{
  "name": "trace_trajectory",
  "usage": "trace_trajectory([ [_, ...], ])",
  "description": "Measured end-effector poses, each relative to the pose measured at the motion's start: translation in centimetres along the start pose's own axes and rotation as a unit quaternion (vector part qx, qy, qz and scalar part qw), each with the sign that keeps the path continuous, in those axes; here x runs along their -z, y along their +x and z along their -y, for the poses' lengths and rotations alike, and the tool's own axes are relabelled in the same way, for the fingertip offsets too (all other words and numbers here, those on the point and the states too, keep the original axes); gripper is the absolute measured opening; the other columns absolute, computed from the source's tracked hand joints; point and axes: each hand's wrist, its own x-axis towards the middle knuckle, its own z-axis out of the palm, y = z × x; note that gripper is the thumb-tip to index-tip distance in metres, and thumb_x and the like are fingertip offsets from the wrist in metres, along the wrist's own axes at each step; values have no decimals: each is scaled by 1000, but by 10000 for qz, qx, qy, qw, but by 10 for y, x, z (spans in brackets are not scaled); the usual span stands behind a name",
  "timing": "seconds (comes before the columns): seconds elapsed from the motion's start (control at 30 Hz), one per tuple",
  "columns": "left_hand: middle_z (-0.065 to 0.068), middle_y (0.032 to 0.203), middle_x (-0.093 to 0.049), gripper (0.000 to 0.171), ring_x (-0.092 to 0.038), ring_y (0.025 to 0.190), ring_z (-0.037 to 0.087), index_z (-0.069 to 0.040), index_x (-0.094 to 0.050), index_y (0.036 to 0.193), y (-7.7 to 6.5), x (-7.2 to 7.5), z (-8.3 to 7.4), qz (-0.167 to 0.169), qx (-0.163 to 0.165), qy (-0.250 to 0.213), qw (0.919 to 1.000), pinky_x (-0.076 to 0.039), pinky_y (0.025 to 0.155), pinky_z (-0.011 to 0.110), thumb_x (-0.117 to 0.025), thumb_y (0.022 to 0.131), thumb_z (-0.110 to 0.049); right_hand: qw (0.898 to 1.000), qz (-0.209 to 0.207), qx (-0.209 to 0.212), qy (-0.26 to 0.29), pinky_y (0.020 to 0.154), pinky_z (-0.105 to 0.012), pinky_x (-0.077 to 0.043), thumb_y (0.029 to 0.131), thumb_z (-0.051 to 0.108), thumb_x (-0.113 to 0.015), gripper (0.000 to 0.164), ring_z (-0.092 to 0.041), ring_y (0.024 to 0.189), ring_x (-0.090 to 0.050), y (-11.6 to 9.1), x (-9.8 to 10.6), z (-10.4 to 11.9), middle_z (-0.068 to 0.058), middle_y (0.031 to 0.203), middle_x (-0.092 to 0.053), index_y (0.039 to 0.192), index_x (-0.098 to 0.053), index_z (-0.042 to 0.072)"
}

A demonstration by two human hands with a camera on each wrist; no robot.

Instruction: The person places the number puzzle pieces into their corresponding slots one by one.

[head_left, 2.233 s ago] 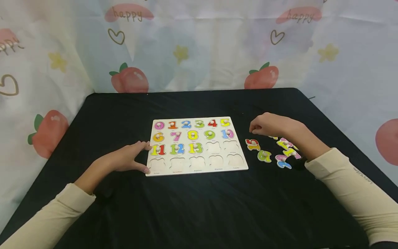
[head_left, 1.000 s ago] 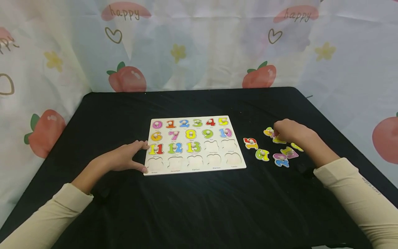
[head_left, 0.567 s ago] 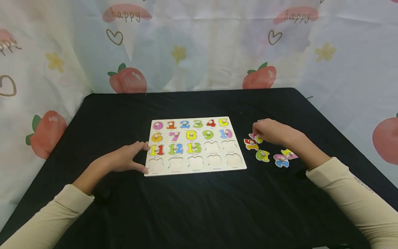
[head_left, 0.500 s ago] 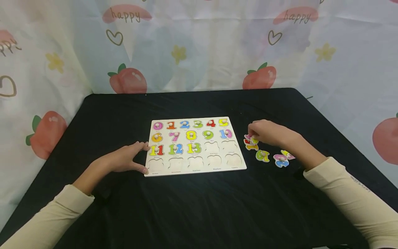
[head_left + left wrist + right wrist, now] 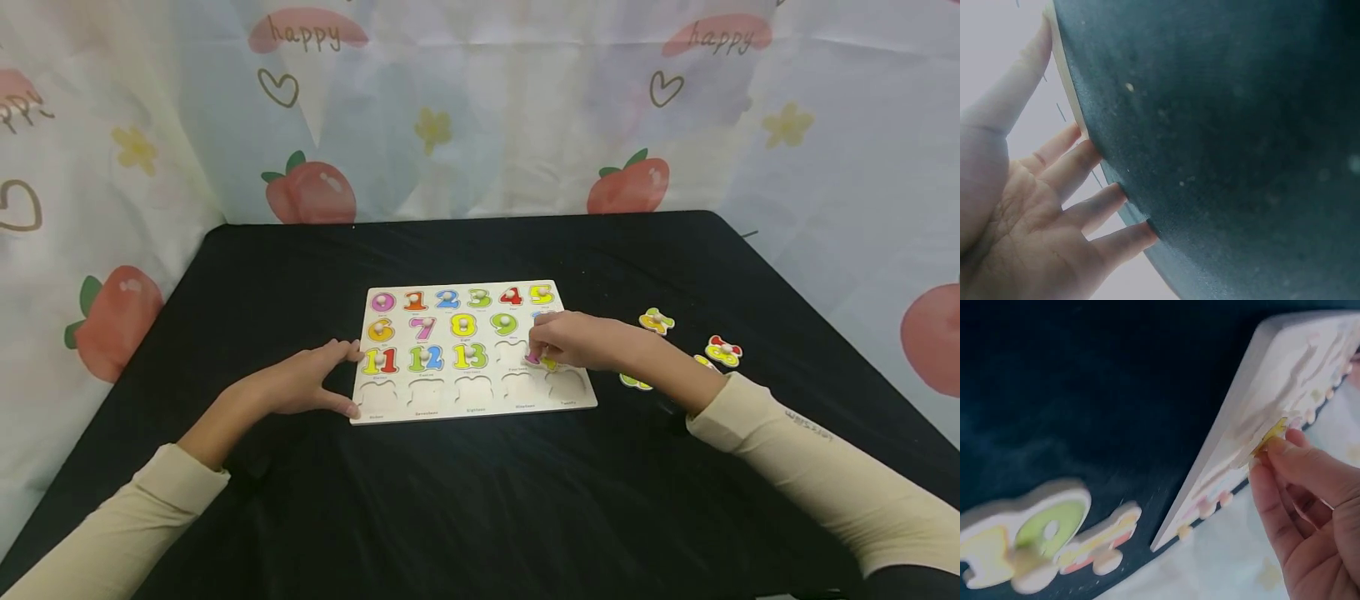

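A white number puzzle board (image 5: 450, 414) lies on the black cloth, with knobbed pieces 0 to 13 in its upper rows. My left hand (image 5: 311, 379) rests at the board's left edge, fingers spread and fairly straight; in the left wrist view the fingertips (image 5: 1138, 237) touch its side. Over the third row, my right hand (image 5: 573, 340) pinches a pink-and-yellow number puzzle piece (image 5: 532, 360) between thumb and fingers. The right wrist view shows this piece (image 5: 1272, 434) tilted at the board's surface. Its number is mostly hidden, and the hand partly covers the 10.
Loose pieces lie right of the board: an orange-and-green one (image 5: 657, 321), a red-and-yellow one (image 5: 723, 351), and a yellow-green one (image 5: 636, 382) partly behind the right forearm. A printed curtain (image 5: 465, 108) stands behind the table.
My right hand has picked up the pink-and-yellow number puzzle piece from the loose pieces and carried it left over the board. My left hand has stayed at the board's edge.
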Motion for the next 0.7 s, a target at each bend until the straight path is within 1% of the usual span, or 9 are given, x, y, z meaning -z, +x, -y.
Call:
trace_trajectory([
  [0.07,22,147,-31,91,-34,128,40,-3,-40,138,0,0,0,6,1,-11,10000,-35,98,54,-79,69,-47,9999,140,101,-10,65,-22,-45,83,5,-71,13,-14,80,-53,4,-1,3,2,90,-60,95,-68,10],
  [0.13,23,147,-31,91,-34,128,39,-3,-40,138,0,0,0,7,-3,-16,10000,-34,98,54,-79,69,-47,9997,158,209,29,65,-22,-45,83,7,-71,12,-14,80,-53,8,-2,4,2,89,-60,95,-68,10],
  [0.23,23,146,-31,91,-35,126,39,-2,-40,138,0,0,0,6,-9,-17,10000,-36,97,53,-79,69,-46,9995,44,291,143,64,-22,-45,85,8,-70,11,-14,79,-55,12,-4,5,2,90,-61,96,-68,9],
  [0.4,23,146,-32,91,-38,123,38,-2,-40,138,1,0,0,-16,-25,8,10000,-37,96,52,-79,69,-47,9993,-146,182,299,69,-22,-46,88,8,-66,13,-15,83,-55,16,-8,5,0,95,-62,101,-66,10],
  [0.47,23,145,-32,91,-38,123,38,-2,-40,138,2,0,0,-5,-25,22,10000,-37,97,53,-78,69,-48,9991,-226,175,313,70,-23,-46,88,9,-66,13,-14,84,-55,17,-9,5,1,96,-62,101,-66,10],
  [0.6,24,145,-33,90,-38,123,38,-1,-40,137,1,0,-1,11,1,1,10000,-36,97,53,-79,69,-45,9982,-360,301,381,69,-23,-46,88,9,-67,13,-14,82,-55,22,-10,6,0,95,-63,100,-66,9],
  [0.7,24,144,-33,89,-39,122,37,-1,-40,137,0,1,-1,5,18,-14,10000,-37,96,52,-79,69,-44,9980,-338,304,436,68,-23,-46,87,10,-68,13,-13,81,-56,28,-10,8,1,93,-63,100,-66,9],
])
